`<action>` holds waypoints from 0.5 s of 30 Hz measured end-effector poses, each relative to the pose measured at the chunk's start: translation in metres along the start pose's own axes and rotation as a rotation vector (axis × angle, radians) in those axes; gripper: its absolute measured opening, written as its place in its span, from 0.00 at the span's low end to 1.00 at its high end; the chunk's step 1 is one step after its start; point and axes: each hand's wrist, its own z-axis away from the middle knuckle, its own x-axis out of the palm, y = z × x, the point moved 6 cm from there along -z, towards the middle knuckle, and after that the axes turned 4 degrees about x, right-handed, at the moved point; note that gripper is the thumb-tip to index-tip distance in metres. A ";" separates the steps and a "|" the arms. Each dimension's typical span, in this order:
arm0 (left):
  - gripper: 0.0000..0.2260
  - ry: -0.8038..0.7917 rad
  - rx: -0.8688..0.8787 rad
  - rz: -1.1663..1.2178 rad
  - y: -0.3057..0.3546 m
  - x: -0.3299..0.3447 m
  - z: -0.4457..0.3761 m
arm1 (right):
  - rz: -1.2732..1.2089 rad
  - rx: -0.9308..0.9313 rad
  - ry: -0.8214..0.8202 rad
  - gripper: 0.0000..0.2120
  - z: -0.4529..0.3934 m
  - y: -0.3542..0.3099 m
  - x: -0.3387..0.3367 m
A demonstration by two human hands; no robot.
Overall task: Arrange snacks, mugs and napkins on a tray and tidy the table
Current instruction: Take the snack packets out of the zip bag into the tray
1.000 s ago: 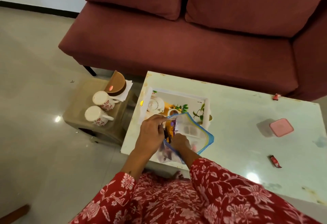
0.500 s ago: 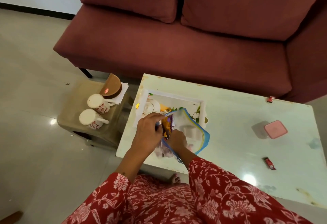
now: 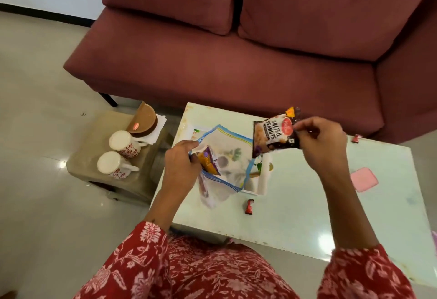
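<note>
Head view: the right hand [image 3: 319,142] pinches a salted-peanuts packet [image 3: 275,133] by its top edge, held up above the far-left part of the surface [image 3: 307,204]; the left hand [image 3: 182,161] grips the open mouth of a clear zip bag [image 3: 224,157], which hangs over the white tray [image 3: 262,180] at the surface's left edge; an orange packet [image 3: 208,163] sticks out of the bag. The peanut packet looks light and crinkly, likely slick; a pinch on the flat sealed edge should hold it best. The bag is limp, so its rim needs holding open. Two mugs [image 3: 118,154] stand on a stool [image 3: 94,138] off the left edge, napkins [image 3: 157,128] behind them; a small red sweet [image 3: 249,206] lies near the tray's front corner.
</note>
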 end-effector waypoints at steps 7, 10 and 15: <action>0.15 0.022 0.005 -0.087 -0.008 0.000 -0.012 | 0.168 0.204 -0.078 0.13 -0.020 0.092 0.096; 0.16 0.043 -0.002 -0.106 -0.010 -0.001 -0.013 | 0.282 0.266 -0.258 0.15 -0.018 0.138 0.142; 0.15 0.074 -0.006 -0.144 -0.013 -0.001 -0.011 | 0.294 0.338 -0.504 0.13 -0.009 0.193 0.181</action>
